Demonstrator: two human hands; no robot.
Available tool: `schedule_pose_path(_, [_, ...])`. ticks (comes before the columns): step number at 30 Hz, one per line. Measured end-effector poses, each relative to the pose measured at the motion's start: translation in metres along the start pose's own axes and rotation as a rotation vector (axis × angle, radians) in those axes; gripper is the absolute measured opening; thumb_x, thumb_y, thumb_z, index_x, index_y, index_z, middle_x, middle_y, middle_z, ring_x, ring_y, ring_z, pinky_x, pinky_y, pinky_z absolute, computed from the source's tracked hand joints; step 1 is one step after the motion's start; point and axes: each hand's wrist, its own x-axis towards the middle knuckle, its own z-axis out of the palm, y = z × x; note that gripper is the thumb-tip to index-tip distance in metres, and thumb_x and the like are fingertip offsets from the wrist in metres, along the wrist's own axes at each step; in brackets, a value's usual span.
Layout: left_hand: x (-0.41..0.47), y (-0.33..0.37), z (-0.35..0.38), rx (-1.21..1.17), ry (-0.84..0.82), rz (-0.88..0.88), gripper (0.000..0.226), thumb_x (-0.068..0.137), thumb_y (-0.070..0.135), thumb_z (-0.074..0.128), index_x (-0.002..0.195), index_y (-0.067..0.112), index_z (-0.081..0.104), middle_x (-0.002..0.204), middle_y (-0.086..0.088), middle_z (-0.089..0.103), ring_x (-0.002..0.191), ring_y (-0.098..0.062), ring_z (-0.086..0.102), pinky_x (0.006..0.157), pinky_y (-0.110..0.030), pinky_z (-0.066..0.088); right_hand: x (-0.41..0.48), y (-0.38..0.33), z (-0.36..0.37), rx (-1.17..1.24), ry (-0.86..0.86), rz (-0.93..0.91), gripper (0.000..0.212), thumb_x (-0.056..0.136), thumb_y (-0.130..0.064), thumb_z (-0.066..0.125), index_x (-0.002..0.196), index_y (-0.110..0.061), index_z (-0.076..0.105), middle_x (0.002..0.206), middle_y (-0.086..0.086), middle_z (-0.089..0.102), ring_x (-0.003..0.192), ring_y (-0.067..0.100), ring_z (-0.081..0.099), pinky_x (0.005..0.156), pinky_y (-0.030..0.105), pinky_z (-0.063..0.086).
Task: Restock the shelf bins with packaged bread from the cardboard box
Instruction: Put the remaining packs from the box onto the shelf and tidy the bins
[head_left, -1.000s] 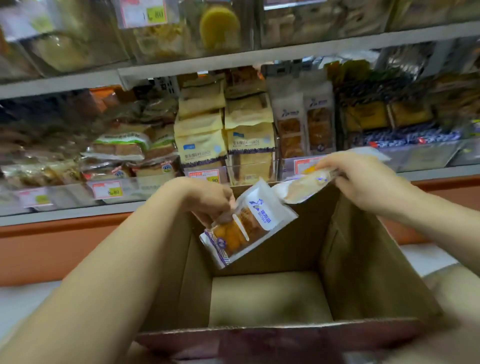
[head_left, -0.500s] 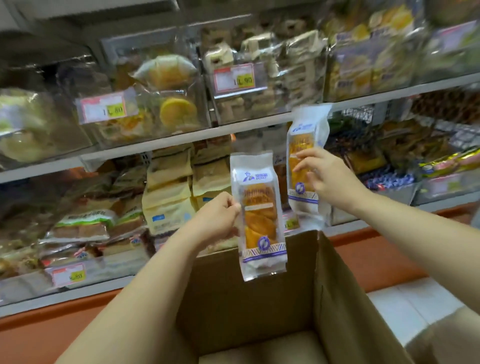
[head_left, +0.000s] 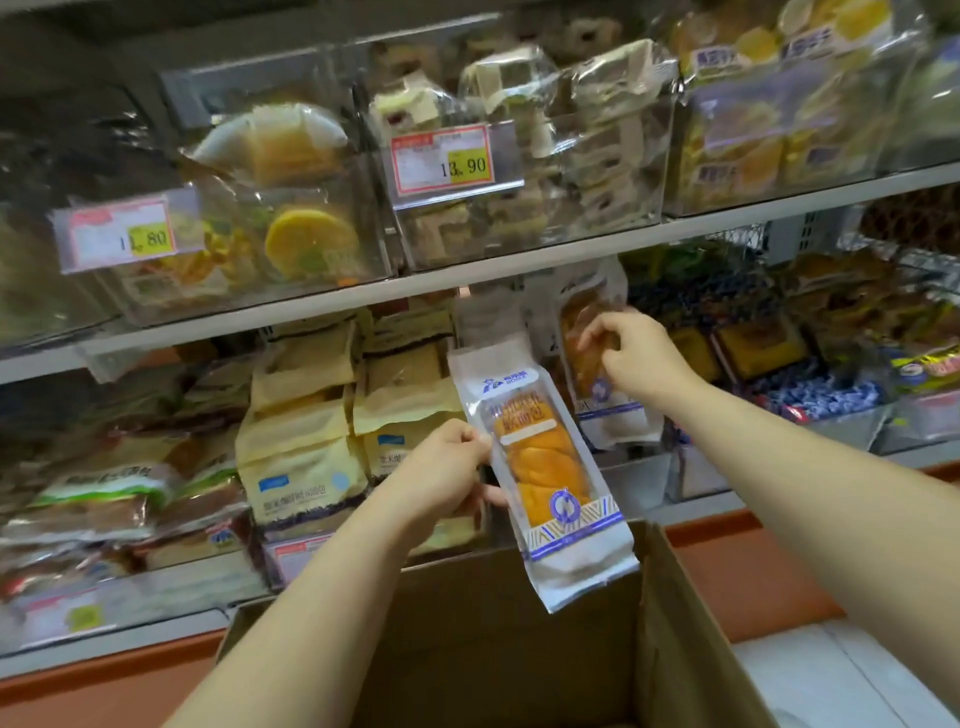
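right fingers (head_left: 597, 332) curl round a bread pack (head_left: 589, 364), held upright at the lower shelf bin (head_left: 636, 473); left fingers (head_left: 470, 441) pinch a 2nd pack (head_left: 550, 473) above the cardboard box (head_left: 493, 649). stocking step; next, prob. release 1st, slot 2nd beside it.

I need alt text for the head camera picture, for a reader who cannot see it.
A person's left hand holds a packaged bread nearly upright above an open cardboard box, while the right hand holds a second package at the shelves. Clear bins of other baked goods, with price tags, fill them.
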Motion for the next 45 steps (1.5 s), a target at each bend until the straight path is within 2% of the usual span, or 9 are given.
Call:
schedule_pose_path(4, [0.01,-0.002,0.002,-0.015,0.019,-0.003,0.016,0.103,0.02,0.035,0.101,0.01,0.048,0.071,0.002,0.073,0.059,-0.011,0.068,0.052,-0.023,0.034,0.001,0.027,0.008,-0.297,-0.288,-0.053,0.035,0.08,0.007,0.048,0.091,-0.017,0.071,0.102,0.003,0.069,0.106,0.022,0.059,0.09,0.028,0.042])
schedule_pose_path(7, [0.019,-0.005,0.006,0.028,0.096,0.035,0.018,0.103,0.026,0.036,0.097,0.014,0.049,0.082,-0.001,0.074,0.065,-0.013,0.07,0.053,-0.022,0.041,-0.007,0.047,0.008,-0.447,-0.261,0.047,0.035,0.088,-0.006,0.05,0.103,-0.031,0.069,0.123,0.002,0.062,0.133,0.032,0.037,0.113,0.045,0.025])
schedule_pose_path(10, [0.023,-0.004,0.012,-0.013,0.164,0.101,0.019,0.103,0.027,0.035,0.094,0.017,0.048,0.088,-0.003,0.072,0.069,-0.014,0.069,0.048,-0.017,0.042,-0.03,0.045,-0.003,-0.167,-0.041,0.033,0.02,0.093,-0.018,0.055,0.1,-0.033,0.066,0.113,-0.001,0.065,0.118,0.019,0.05,0.093,0.033,0.043])
schedule_pose_path(13, [0.025,0.002,0.026,-0.083,0.191,0.193,0.018,0.103,0.026,0.035,0.096,0.016,0.048,0.091,-0.003,0.07,0.064,-0.007,0.065,0.052,-0.017,0.047,-0.055,0.025,-0.018,0.17,-0.2,0.083,0.023,0.09,-0.034,0.061,0.113,-0.03,0.062,0.103,-0.016,0.062,0.097,-0.002,0.056,0.076,0.014,0.042])
schedule_pose_path(16, [0.029,0.01,0.043,-0.08,0.207,0.311,0.016,0.104,0.024,0.035,0.098,0.014,0.047,0.091,-0.003,0.066,0.066,-0.004,0.065,0.06,-0.021,0.054,-0.066,0.023,-0.016,0.059,-0.298,0.057,0.041,0.087,-0.03,0.067,0.125,-0.031,0.053,0.108,-0.017,0.057,0.103,0.002,0.055,0.085,0.019,0.043])
schedule_pose_path(22, [0.047,0.018,0.06,0.075,0.241,0.497,0.012,0.101,0.034,0.038,0.099,0.027,0.047,0.101,0.001,0.062,0.097,-0.016,0.063,0.087,-0.045,0.053,-0.062,0.035,-0.021,0.038,-0.004,0.031,0.032,0.092,-0.016,0.06,0.123,-0.023,0.054,0.111,-0.007,0.06,0.097,0.011,0.058,0.082,0.022,0.046])
schedule_pose_path(28, [0.074,0.011,0.075,0.278,0.145,0.232,0.025,0.101,0.029,0.042,0.124,0.022,0.043,0.112,-0.002,0.059,0.094,-0.019,0.066,0.086,-0.043,0.055,-0.067,0.047,-0.012,-0.106,-0.053,0.13,0.062,0.09,-0.023,0.062,0.145,-0.022,0.031,0.122,0.002,0.061,0.098,0.021,0.061,0.081,0.035,0.05])
schedule_pose_path(39, [0.093,-0.012,0.091,0.737,-0.131,0.204,0.033,0.101,0.025,0.04,0.13,0.016,0.053,0.123,-0.007,0.06,0.107,-0.02,0.058,0.088,-0.031,0.046,-0.067,0.048,0.008,-0.729,-0.297,-0.114,0.04,0.102,-0.035,0.027,0.132,-0.031,0.052,0.15,-0.007,0.036,0.143,0.022,0.011,0.114,0.051,0.002])
schedule_pose_path(45, [0.092,-0.011,0.083,0.784,-0.255,0.251,0.043,0.103,0.026,0.037,0.144,0.017,0.037,0.143,-0.006,0.047,0.126,-0.019,0.048,0.104,-0.032,0.04,-0.065,0.05,0.009,-0.803,-0.347,-0.114,0.043,0.102,-0.038,0.022,0.135,-0.031,0.049,0.154,-0.004,0.028,0.146,0.019,0.002,0.108,0.061,-0.015])
